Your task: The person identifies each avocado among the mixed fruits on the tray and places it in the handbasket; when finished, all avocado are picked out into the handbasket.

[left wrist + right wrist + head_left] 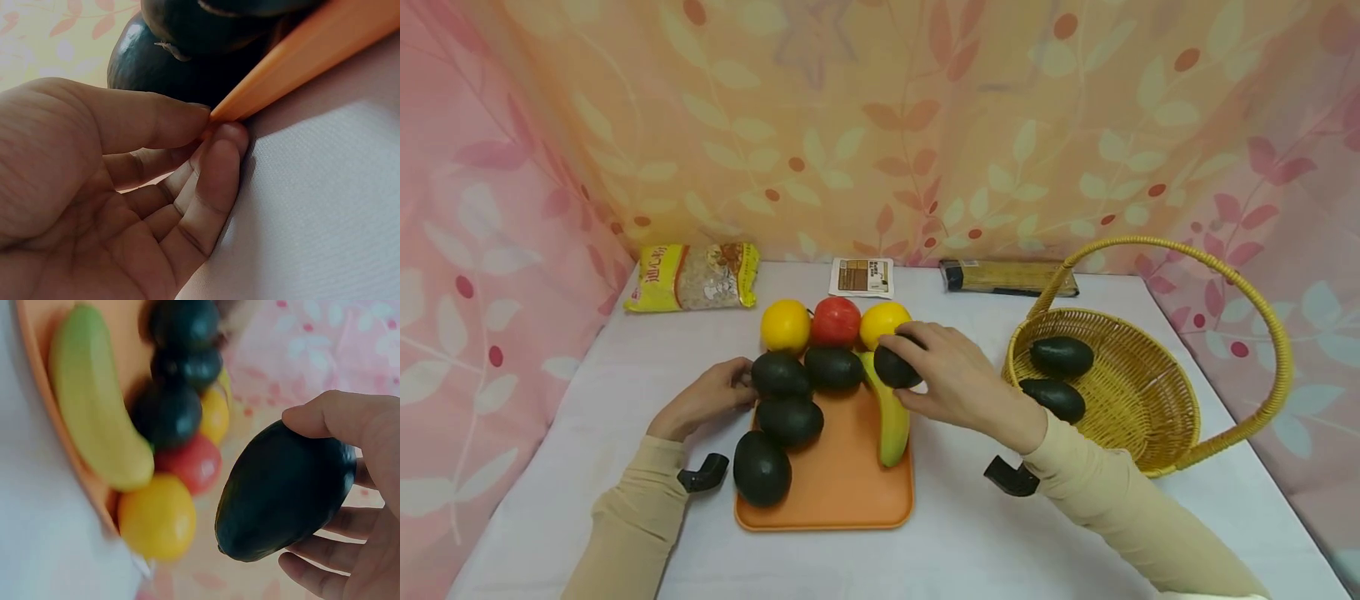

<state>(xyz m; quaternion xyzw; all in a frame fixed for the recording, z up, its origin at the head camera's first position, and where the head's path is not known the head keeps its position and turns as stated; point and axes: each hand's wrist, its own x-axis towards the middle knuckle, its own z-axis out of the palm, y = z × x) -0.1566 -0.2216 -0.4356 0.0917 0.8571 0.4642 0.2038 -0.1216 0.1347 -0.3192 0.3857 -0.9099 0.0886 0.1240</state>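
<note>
My right hand point(958, 375) holds a dark avocado point(284, 490) in the air, above the upper end of a banana point(891, 421). At the left edge of an orange tray point(853, 496), my left hand point(718, 393) pinches the rim between thumb and fingers, as the left wrist view shows. Several avocados point(762, 468) lie along the tray's left side and across its upper part. Behind them sit a red apple point(836, 322) and two yellow round fruits point(786, 326), one on each side of it. The banana lies along the tray's right side.
On the right stands a yellow woven basket point(1183, 400) with a tall handle, two avocados point(1062, 357) inside. Along the back lie a yellow food bag point(696, 277), a small white packet point(861, 277) and a long brown package point(1011, 277). Patterned curtains point(880, 125) surround the table.
</note>
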